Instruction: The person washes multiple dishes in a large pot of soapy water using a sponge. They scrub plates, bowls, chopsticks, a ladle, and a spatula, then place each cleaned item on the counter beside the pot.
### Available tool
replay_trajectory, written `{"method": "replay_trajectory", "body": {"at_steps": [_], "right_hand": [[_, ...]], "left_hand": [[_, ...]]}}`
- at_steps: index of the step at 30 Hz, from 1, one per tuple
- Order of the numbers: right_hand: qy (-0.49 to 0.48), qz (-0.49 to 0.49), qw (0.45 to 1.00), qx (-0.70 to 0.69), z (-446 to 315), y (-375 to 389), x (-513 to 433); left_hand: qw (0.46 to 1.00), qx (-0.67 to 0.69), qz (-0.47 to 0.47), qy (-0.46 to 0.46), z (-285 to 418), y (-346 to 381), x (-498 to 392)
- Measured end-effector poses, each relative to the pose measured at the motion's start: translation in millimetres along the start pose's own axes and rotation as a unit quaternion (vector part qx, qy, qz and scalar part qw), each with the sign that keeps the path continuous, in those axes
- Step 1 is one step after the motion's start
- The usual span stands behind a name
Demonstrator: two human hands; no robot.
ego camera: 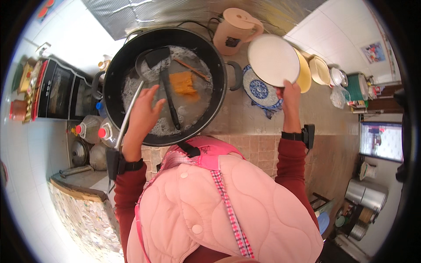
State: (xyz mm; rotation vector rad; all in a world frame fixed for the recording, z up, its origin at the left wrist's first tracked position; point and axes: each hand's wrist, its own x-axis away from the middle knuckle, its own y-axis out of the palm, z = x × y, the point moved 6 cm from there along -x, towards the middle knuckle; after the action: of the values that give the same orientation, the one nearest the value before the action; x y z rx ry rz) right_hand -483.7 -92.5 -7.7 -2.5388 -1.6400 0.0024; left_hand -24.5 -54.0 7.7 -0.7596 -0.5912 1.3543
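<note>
My right hand (290,95) grips the near edge of a white plate (273,60), tilted above a blue-and-white patterned plate (259,88). My left hand (144,111) is over the near left part of a large black pan (218,108), fingers spread and holding nothing that I can see. Soapy water fills the pan's bottom. In it lie an orange cloth (182,83), a black-handled utensil (172,110), a ladle (139,64) and a thin brown stick (192,69). The ladle's metal handle (130,113) leans over the rim, beside my left hand.
A pink electric kettle (230,36) stands behind the pan's right side. A yellow dish (304,70) and a cream basin (319,70) are further right. Large plastic bottles with red caps (88,128) and a metal lidded pot (79,153) stand at the left.
</note>
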Motion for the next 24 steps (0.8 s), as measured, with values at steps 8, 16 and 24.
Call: {"method": "replay_trajectory", "body": {"at_steps": [8,16,24], "right_hand": [[0.154,0.041,0.972,0.175,120.3,-53.9,-12.3],[0.209,0.091,0.954,0.192,151.3,-55.6,-21.9],[0.227,-0.027,0.888,0.399,154.9,-57.6,-50.7]], "left_hand": [[0.981,-0.11,-0.133,-0.092,-15.7,57.7,-23.9],[0.97,-0.166,-0.113,-0.136,-51.7,86.7,-31.7],[0.968,-0.035,-0.167,-0.185,-73.2,91.1,-40.6]]}}
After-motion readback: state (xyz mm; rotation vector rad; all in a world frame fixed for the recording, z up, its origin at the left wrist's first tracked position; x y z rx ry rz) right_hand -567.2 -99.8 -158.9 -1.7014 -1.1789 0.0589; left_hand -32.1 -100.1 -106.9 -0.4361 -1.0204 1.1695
